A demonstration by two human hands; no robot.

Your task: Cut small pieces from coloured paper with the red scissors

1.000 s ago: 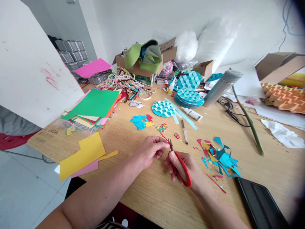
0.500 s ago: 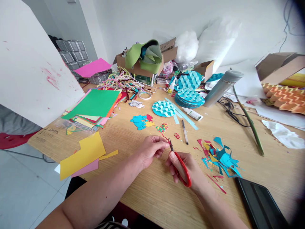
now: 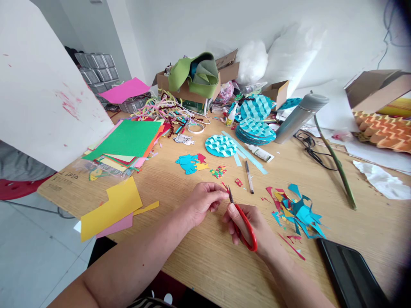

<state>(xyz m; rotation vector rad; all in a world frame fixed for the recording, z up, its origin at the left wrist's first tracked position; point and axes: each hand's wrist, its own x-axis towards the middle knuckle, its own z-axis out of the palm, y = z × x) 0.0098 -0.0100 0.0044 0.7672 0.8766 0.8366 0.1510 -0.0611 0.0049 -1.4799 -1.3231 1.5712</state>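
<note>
My right hand [image 3: 245, 224] is closed round the red handles of a pair of scissors [image 3: 248, 231], with the blades pointing up and away. My left hand [image 3: 207, 201] pinches a small piece of red paper [image 3: 226, 187] at the blade tips; most of it is hidden by the fingers. Just beyond lie tiny red, green and yellow paper bits [image 3: 218, 171] and a small red cutout [image 3: 238, 182]. Blue fish-shaped cutouts [image 3: 186, 164] rest farther left, with a red cutout [image 3: 201, 158] and a yellow one [image 3: 202, 167] beside them.
Paper scraps [image 3: 302, 211] and a black phone-like device [image 3: 349, 273] lie at right. A pen [image 3: 249, 177], glue tube [image 3: 260, 152] and blue wavy disc [image 3: 221, 146] are ahead. Coloured sheets [image 3: 128, 139] and yellow paper [image 3: 112, 207] lie left; a grey bottle [image 3: 300, 117] stands behind.
Both hands stay nearly in place. The bit of red paper at the blade tips has shifted slightly, and the scissors look a little more open.
</note>
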